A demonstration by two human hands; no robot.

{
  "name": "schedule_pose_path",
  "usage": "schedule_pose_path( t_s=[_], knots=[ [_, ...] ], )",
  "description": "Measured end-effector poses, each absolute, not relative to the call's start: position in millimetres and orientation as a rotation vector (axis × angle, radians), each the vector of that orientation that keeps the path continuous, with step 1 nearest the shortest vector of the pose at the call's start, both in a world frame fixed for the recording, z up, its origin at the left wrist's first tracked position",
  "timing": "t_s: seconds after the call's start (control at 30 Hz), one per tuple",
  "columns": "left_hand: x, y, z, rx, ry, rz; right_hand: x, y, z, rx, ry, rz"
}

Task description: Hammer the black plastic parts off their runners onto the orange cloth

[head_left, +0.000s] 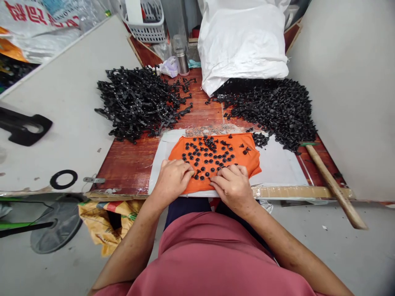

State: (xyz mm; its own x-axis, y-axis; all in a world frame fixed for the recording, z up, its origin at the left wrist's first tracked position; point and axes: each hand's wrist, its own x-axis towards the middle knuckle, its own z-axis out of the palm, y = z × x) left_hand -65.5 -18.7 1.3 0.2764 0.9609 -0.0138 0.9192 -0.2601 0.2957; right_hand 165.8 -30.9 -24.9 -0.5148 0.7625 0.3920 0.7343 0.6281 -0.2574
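Note:
An orange cloth (249, 162) lies on a white sheet (277, 164) at the near edge of a wooden table (129, 164). Several small black round plastic pieces (210, 154) are scattered over the cloth. My left hand (173, 179) rests on the cloth's near left part, fingers curled and pinched toward the pieces. My right hand (233, 185) rests on the near middle, fingers bent and pressed together at the pieces. What the fingertips hold is too small to name.
A heap of black plastic frames (138, 102) lies at the back left, a heap of black parts (271, 109) at the back right under a white sack (243, 41). A wooden-handled tool (330, 181) lies at the right. A metal flask (182, 61) and basket (148, 24) stand behind.

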Motion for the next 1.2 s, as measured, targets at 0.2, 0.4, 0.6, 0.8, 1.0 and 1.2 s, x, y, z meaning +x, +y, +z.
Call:
schedule_pose_path(
  t_s=[0.2,0.4,0.6,0.8,1.0,1.2],
  knots=[
    [-68,-22,4,2.275,1.779,0.202,176,-39,-36,-1.136,-2.296,0.024],
    [-63,-16,7,2.32,1.714,0.29,181,-48,-50,-1.12,-2.256,0.112],
    [-54,-3,6,2.339,1.678,0.137,192,-58,-57,-1.145,-2.214,0.254],
    [-54,0,6,2.356,1.663,0.092,194,-62,-59,-1.162,-2.189,0.322],
    [-59,-3,8,2.409,1.822,0.158,216,-48,-43,-1.158,-2.142,0.295],
    [-54,-9,18,2.374,1.811,0.469,254,6,-15,-1.45,-2.05,0.082]
  ],
)
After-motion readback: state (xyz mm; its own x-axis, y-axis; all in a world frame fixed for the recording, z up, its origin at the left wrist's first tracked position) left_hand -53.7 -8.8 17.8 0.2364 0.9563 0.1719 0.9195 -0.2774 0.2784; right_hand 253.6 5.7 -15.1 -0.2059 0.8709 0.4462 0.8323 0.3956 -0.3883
